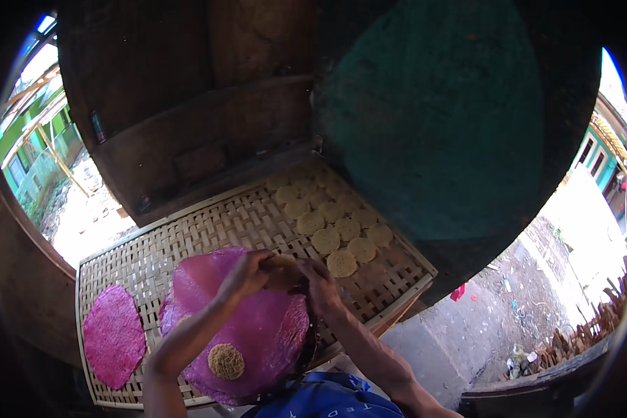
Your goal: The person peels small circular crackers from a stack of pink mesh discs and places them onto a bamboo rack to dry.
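Between my two hands a thin, flat, yellowish-brown disc (pixel 282 272) is held up, dim and slightly blurred. My left hand (pixel 252 274) pinches its left edge, and my right hand (pixel 320 284) grips its right edge. Beneath them spreads a shiny pink-purple sheet (pixel 275 348), close in front of my body. One round, grainy, tan disc (pixel 226 361) rests on the near part of this sheet. Part of another disc (pixel 184 320) shows beside my left forearm. Similar pale discs (pixel 341 263) lie in rows on the woven bamboo rack (pixel 219 221), beyond my right hand.
A pink, rough-textured oval piece (pixel 115 337) lies at the rack's left end. Dark wooden panels (pixel 202 153) and a dark green panel (pixel 439 132) stand behind the rack. To the right is grey ground (pixel 439 348) with scattered bits and a stack of sticks (pixel 578 341).
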{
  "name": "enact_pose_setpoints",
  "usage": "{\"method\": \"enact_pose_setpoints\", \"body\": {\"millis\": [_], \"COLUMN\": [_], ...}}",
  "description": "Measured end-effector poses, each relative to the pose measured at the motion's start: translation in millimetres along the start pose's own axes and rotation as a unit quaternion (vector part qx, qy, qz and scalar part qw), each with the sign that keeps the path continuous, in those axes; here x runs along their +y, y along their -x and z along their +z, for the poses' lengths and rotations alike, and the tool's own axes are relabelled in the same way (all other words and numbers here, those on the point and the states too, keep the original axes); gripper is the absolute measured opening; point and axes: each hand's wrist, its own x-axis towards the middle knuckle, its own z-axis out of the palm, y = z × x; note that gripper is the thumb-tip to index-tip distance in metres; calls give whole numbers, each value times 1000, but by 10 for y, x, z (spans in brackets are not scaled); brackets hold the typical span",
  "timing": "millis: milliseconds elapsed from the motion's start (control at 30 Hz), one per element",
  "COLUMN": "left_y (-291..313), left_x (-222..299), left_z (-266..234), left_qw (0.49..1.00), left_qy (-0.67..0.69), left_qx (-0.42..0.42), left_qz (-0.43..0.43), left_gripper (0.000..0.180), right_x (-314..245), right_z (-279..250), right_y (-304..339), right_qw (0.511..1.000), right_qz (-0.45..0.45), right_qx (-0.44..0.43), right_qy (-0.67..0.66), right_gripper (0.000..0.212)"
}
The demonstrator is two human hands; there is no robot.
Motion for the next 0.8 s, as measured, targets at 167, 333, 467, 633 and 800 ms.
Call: {"method": "enact_pose_setpoints", "body": {"millis": [167,333,467,633,800], "left_y": [-865,-1302,-1524,-1616,-1432], "left_x": [317,853,867,927,963], "left_z": [1129,2047,2486,2532,2139], "left_qw": [996,995,991,986,974], "left_qy": [-14,-7,-5,-95,-60], "left_qx": [-37,16,48,49,78], "left_qz": [77,93,122,126,205], "left_gripper": [37,28,26,18,18], "right_x": [-436,-855,-925,-929,-960], "right_z": [-1033,-1720,-2059,-2131,-2049], "right_y": [42,-32,-215,-282,-149], "right_qw": [946,765,687,646,602], "right_qz": [-179,-270,-330,-268,-276], "right_qx": [114,307,343,350,377], "right_qy": [245,498,549,623,647], "right_gripper": [32,36,30,31,33]}}
